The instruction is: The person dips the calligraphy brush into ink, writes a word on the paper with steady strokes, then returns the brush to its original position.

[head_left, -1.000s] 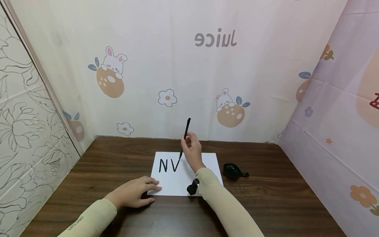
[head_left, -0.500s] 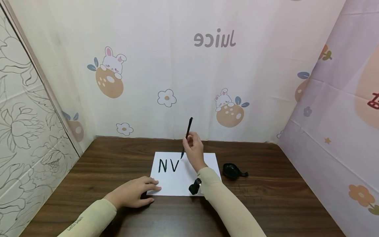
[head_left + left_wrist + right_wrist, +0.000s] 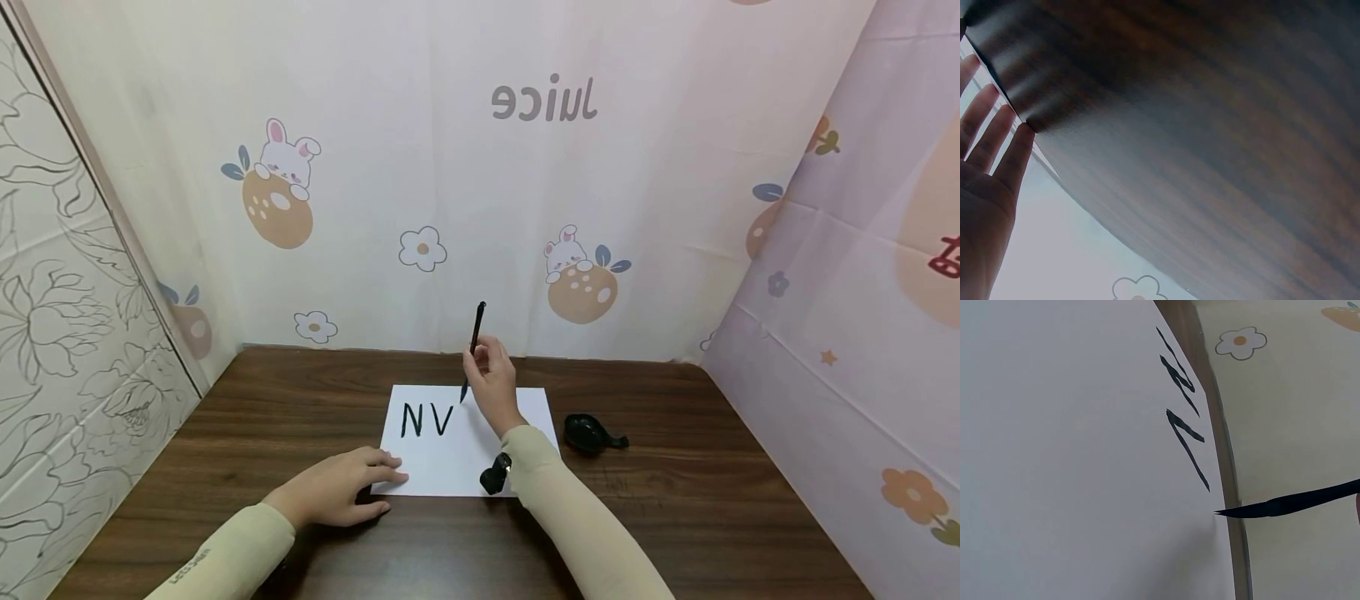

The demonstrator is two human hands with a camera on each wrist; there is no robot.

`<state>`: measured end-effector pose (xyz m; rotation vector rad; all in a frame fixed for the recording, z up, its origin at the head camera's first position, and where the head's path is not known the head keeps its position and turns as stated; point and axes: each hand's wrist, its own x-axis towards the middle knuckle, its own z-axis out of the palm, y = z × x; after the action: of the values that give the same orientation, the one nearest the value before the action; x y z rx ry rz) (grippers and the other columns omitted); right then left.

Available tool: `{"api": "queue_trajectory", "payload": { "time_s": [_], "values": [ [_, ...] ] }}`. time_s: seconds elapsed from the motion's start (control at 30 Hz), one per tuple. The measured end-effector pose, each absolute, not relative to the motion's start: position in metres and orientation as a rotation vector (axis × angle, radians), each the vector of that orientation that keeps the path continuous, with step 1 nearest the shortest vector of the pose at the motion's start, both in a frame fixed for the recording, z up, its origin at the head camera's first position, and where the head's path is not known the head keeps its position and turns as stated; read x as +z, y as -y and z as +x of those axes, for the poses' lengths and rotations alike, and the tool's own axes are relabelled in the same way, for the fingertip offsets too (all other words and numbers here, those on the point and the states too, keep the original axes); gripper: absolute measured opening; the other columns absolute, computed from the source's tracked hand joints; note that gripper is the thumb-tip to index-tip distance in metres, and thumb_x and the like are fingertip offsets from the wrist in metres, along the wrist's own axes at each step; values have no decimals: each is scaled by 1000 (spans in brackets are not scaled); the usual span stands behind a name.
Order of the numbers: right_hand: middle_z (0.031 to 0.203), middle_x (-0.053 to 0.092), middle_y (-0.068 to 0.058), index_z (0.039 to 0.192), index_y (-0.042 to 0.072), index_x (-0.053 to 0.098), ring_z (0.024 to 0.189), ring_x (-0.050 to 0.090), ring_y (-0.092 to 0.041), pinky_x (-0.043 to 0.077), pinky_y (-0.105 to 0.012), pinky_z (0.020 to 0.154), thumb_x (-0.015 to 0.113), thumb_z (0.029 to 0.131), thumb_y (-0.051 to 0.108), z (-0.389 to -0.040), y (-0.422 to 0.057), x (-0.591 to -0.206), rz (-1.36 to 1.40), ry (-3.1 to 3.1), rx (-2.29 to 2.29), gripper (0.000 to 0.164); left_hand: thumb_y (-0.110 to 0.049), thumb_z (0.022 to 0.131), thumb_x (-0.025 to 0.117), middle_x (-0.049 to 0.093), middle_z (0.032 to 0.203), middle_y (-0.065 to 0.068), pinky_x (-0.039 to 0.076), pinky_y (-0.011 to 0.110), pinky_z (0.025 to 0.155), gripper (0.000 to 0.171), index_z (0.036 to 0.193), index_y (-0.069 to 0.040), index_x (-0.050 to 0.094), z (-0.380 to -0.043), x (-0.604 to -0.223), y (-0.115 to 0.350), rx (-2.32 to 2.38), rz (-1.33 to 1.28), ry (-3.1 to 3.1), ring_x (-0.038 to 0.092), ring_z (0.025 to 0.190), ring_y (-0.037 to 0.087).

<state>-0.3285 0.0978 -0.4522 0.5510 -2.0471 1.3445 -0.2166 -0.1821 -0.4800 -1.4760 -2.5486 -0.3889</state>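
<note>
A white paper sheet lies on the wooden table with the black letters N and V near its far edge. My right hand pinches a black writing brush, tilted with its pointed tip down. In the right wrist view the brush tip is just past the V, by the sheet's far edge; I cannot tell whether it touches the paper. My left hand rests with spread fingers on the sheet's near left corner. The left wrist view shows those fingers extended.
A small black dish with a short handle stands right of the sheet. Printed curtains hang behind the table, with more patterned cloth at the right. A dark wrist camera sits at the right cuff.
The brush tip has left the top of the V's right stroke and shifted a little to the right, then slightly down. The left hand stays where it was.
</note>
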Motion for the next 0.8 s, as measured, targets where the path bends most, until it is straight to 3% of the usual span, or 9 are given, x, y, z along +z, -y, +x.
{"api": "queue_trajectory", "payload": {
  "time_s": [0.8],
  "values": [
    [93, 57, 0, 115, 14, 57, 85, 59, -13, 55, -29, 73, 62, 100, 15, -324, -99, -457, 565, 2078, 1370, 15, -32, 93, 71, 63, 128, 5, 51, 41, 97, 36, 126, -17, 70, -218, -482, 182, -391, -1472, 2566, 59, 119, 22]
  ]
}}
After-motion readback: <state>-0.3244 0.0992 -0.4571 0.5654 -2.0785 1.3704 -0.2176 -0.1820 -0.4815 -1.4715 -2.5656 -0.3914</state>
